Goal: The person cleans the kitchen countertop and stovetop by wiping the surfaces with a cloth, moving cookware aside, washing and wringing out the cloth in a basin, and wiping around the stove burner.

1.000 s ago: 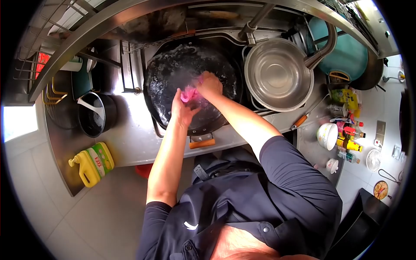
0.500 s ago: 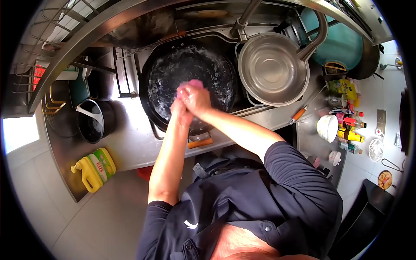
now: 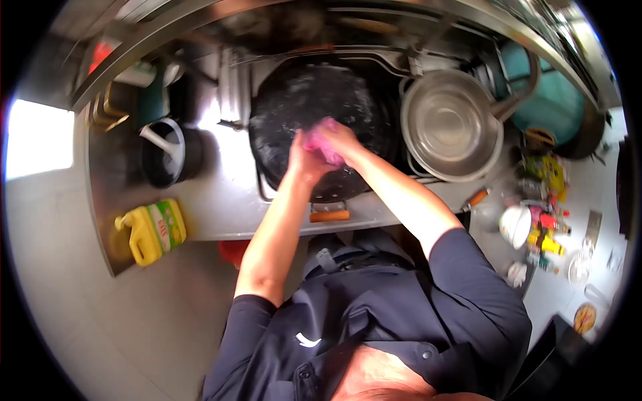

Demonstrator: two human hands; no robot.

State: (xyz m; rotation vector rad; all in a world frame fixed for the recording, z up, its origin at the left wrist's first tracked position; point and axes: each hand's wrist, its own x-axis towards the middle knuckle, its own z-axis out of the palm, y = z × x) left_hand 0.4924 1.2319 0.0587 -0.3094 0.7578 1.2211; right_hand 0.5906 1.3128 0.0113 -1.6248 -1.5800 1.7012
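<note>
A crumpled pink cloth [image 3: 322,144] is bunched between my two hands. My left hand [image 3: 306,162] closes on it from the left and below. From the right, my right hand [image 3: 342,140] grips it; both hands are a little smeared by motion. Beneath them lies a large, wet black pan [image 3: 304,93]. Its wooden handle [image 3: 330,216] points toward my body, over the counter's front edge.
Right of the black pan stands a steel pan [image 3: 445,123] with a long handle. At left are a dark pot [image 3: 150,167] with a white-handled utensil and a yellow oil jug [image 3: 152,232]. Bottles [image 3: 545,240] and a white bowl [image 3: 515,226] crowd the right.
The pink cloth shows more between my hands, which were clasped tightly and are now slightly apart. White foam in the pan looks fainter. The whole view has shifted, so surroundings appear further right.
</note>
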